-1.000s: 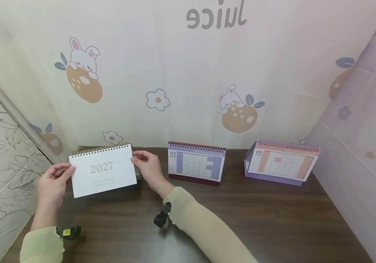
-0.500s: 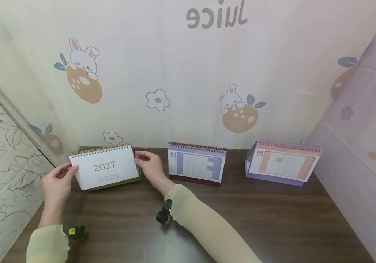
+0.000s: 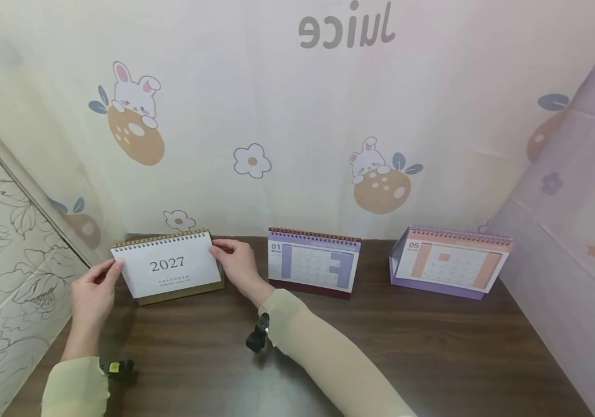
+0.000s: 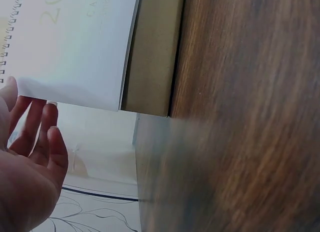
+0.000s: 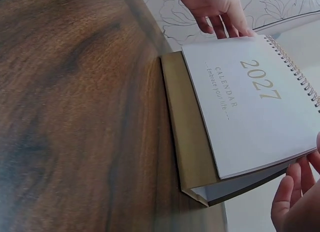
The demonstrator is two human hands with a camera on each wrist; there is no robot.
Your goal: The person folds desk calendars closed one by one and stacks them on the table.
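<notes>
A desk calendar point(image 3: 169, 265) with a white cover reading 2027 stands on its gold-brown base at the left of the table, its spiral binding along the top. My left hand point(image 3: 94, 289) pinches its left edge near the top, the thumb on the cover and the fingers behind. At the opposite edge my right hand point(image 3: 240, 266) holds it by the upper corner, thumb in front. The right wrist view shows both hands at the two sides of the cover point(image 5: 250, 107), with the base point(image 5: 187, 122) resting on the wood. The fingertips behind the pages are partly hidden.
A purple calendar point(image 3: 313, 260) marked 01 stands in the middle, close right of my right hand. Farther right is an orange calendar point(image 3: 448, 260) marked 05 on a purple base. Behind them hangs a printed curtain point(image 3: 287, 116); a patterned panel point(image 3: 6, 278) borders the left.
The white cover sheet, lifted forward a second ago, has swung down against the stand, so the gold-brown base shows below it. My left hand has shifted slightly right; my right hand stays at its edge.
</notes>
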